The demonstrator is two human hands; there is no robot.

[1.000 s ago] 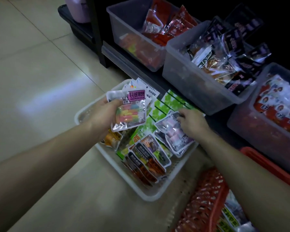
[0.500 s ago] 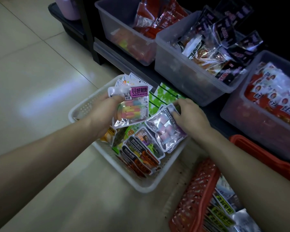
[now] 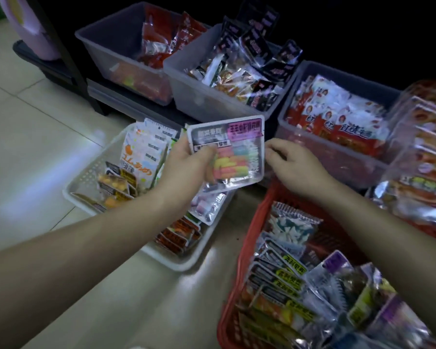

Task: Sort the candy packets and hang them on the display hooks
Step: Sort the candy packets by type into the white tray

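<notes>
My left hand [image 3: 186,167] grips a clear candy packet [image 3: 234,149] with a pink label and rainbow-coloured gummies, lifted above the white basket [image 3: 91,172]. The basket on the floor holds several sorted packets: white ones with orange print, small orange-filled ones, a pink marshmallow packet [image 3: 207,205] and dark red ones. My right hand [image 3: 295,165] hovers just right of the held packet with fingers loosely curled and nothing in it. No display hooks are in sight.
A red basket [image 3: 252,238] full of mixed packets stands at the lower right. Three translucent bins [image 3: 194,96] of snack packets sit along a dark low shelf behind. More packets pile up at the far right. Tiled floor lies to the left.
My left hand lifted the rainbow gummy packet up and to the right. My right hand let go of the pink marshmallow packet, which now lies in the white basket, and rose beside the held packet.
</notes>
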